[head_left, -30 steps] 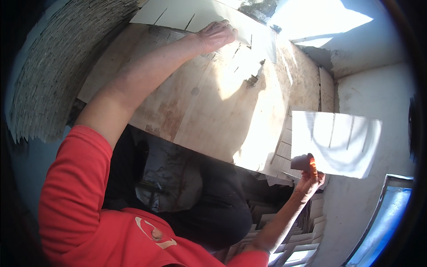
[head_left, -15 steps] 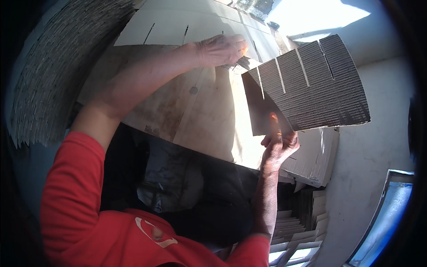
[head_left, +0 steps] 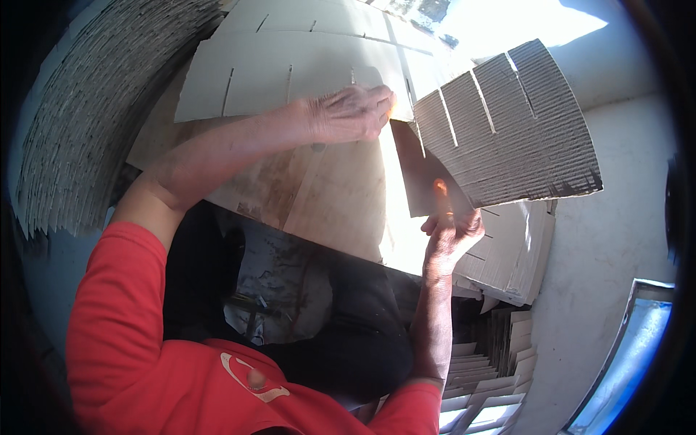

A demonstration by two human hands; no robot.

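Observation:
My left hand (head_left: 351, 114) is closed at the near right corner of a pale cardboard sheet (head_left: 257, 80), which has a row of slits cut into its near edge. The sheet lies over part of a wooden board (head_left: 337, 196). On the right, my right hand (head_left: 457, 235) grips the lower corner of a corrugated cardboard piece (head_left: 518, 134). That piece is held up at a tilt, its slits running in from the upper left edge. Its thumb and index finger show in bright sun; the other fingers are partly hidden.
A tall stack of cardboard sheets (head_left: 94, 116) rises at the left. More slotted cardboard (head_left: 500, 246) is piled at the right, beside a pale wall (head_left: 609, 232). Below it stand several cardboard pieces (head_left: 486, 377). A blue-paned frame (head_left: 623, 355) leans at the lower right.
My left hand has drawn the pale sheet toward me, over the board, baring another slotted sheet behind it. The corrugated piece in my right hand has shifted slightly up.

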